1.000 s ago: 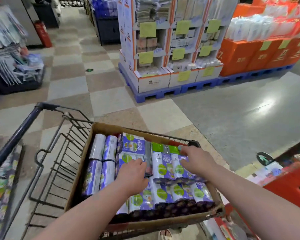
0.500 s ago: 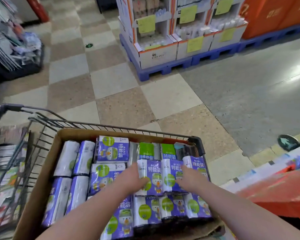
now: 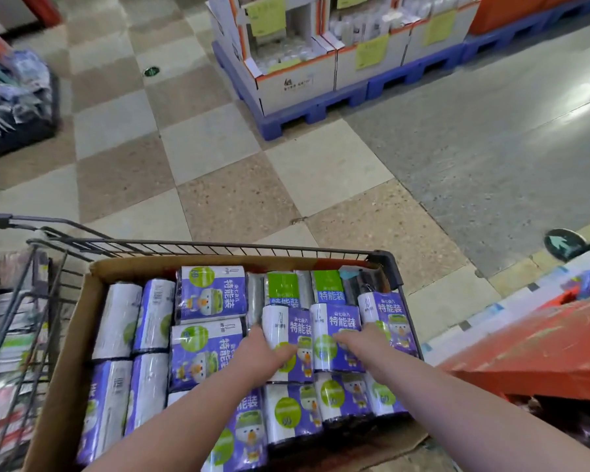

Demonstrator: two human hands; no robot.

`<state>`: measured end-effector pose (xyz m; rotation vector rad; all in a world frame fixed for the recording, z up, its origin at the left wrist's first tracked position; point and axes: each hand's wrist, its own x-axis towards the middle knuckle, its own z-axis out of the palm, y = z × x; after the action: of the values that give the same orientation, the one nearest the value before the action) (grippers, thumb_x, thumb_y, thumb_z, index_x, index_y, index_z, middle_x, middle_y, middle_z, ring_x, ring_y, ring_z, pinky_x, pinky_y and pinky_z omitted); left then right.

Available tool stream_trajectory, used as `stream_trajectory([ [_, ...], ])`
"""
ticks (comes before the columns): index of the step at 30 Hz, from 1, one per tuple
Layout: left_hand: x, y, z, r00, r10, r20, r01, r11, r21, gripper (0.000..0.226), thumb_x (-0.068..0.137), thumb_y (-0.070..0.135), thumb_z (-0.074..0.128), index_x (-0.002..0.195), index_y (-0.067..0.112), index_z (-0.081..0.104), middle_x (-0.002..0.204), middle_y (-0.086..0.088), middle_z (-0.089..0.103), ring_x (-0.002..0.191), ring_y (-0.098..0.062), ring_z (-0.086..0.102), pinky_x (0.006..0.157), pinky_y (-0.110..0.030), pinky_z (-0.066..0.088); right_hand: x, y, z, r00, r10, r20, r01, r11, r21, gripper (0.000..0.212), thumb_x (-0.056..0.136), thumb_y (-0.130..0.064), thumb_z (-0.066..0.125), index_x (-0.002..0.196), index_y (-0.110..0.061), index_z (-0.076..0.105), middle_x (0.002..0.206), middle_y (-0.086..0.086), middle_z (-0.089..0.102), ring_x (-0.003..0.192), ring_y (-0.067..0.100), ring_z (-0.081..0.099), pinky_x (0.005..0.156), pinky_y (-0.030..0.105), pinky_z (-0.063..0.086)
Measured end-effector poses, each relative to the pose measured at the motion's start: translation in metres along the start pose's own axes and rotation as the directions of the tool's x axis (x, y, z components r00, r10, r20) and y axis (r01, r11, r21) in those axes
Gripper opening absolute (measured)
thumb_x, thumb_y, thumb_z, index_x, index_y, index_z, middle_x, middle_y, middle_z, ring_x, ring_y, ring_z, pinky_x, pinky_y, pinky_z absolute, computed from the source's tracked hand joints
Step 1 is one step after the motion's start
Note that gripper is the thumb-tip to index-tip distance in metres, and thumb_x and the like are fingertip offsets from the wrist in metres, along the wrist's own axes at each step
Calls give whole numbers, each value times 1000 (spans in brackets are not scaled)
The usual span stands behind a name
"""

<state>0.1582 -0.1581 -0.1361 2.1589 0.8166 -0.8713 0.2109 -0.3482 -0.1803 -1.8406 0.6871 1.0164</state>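
The purple-and-white plastic-wrapped pack of rolls lies in the right half of the brown cardboard box inside the grey wire shopping cart, its rolls pointing away from the person. Both hands are on it: the left hand has a narrow grip round its left roll, and the right hand lies flat-fingered on the middle roll. A lift probably needs the right hand to hook the far right side

I see beige and brown checkered tiles meeting a smooth grey floor on the right, which shows a light reflection. Ahead, white display cartons with yellow-green tags stand on blue pallets. A green arrow sticker lies on the floor.
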Motion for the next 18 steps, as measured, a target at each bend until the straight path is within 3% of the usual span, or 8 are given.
stream_trajectory([
  [2, 0, -4, -3, 1000, 21, -7, -21, 1000, 5, 69, 82, 52, 66, 130, 11, 37, 124, -8, 58, 110, -27, 58, 93, -36, 48, 1, 8, 9, 1000, -4, 9, 4, 997, 82, 83, 58, -20, 80, 129, -5, 38, 90, 14, 56, 68, 22, 53, 52, 29, 41],
  [4, -1, -10, -8, 999, 40, -20, -39, 999, 31, 62, 83, 50, 66, 123, 11, 39, 115, -5, 58, 107, -27, 58, 86, -32, 46, 0, 17, 15, 1000, 4, -4, -3, 985, 172, 82, 49, -22, 83, 117, 0, 42, 83, 17, 63, 68, 26, 61, 60, 35, 49],
  [7, -1, -20, -15, 996, 91, 12, -91, 995, -29, 58, 79, 50, 70, 117, 14, 46, 107, -3, 63, 99, -24, 62, 84, -35, 52, -14, 33, 23, 1000, 28, -3, -27, 972, 235, 88, 55, -41, 86, 122, -1, 46, 109, 16, 66, 96, 28, 62, 77, 38, 50],
  [9, -2, -27, -19, 989, 145, 8, -145, 989, -21, 48, 78, 47, 71, 108, 17, 49, 103, -5, 66, 94, -25, 64, 80, -34, 52, -32, 39, 32, 1000, 15, -26, -6, 948, 319, 89, 54, -38, 88, 125, -2, 47, 114, 15, 66, 90, 24, 63, 70, 31, 50],
  [13, -12, -35, -27, 969, 243, 33, -242, 970, -33, 35, 81, 42, 70, 96, 21, 47, 87, 1, 60, 79, -21, 62, 64, -28, 47, -65, 52, 46, 984, -22, -175, 87, 922, 376, 50, 75, -18, 80, 108, -3, 45, 93, 4, 60, 76, 12, 56, 57, 24, 42],
  [15, -16, -36, -26, 953, 297, 57, -295, 954, -46, 41, 80, 46, 70, 104, 17, 53, 91, -1, 63, 76, -18, 62, 60, -26, 46, -85, 57, 46, 968, -78, -240, 174, 896, 409, 60, 66, -27, 83, 107, -4, 45, 94, 2, 60, 77, 13, 58, 64, 25, 49],
  [17, -26, -27, -23, 925, 371, 78, -368, 928, -56, 42, 81, 46, 69, 106, 15, 56, 99, -4, 65, 81, -20, 61, 65, -27, 45, -104, 68, 39, 950, -102, -296, 227, 875, 427, 78, 48, -37, 81, 114, -4, 57, 98, 6, 70, 82, 18, 68, 74, 30, 56],
  [18, -33, -21, -19, 907, 411, 90, -409, 911, -47, 38, 83, 45, 68, 103, 16, 55, 99, -3, 63, 82, -19, 58, 67, -27, 42, -116, 76, 33, 935, -115, -335, 261, 864, 430, 74, 48, -37, 81, 113, -6, 60, 95, 6, 71, 80, 18, 69, 71, 26, 57],
])
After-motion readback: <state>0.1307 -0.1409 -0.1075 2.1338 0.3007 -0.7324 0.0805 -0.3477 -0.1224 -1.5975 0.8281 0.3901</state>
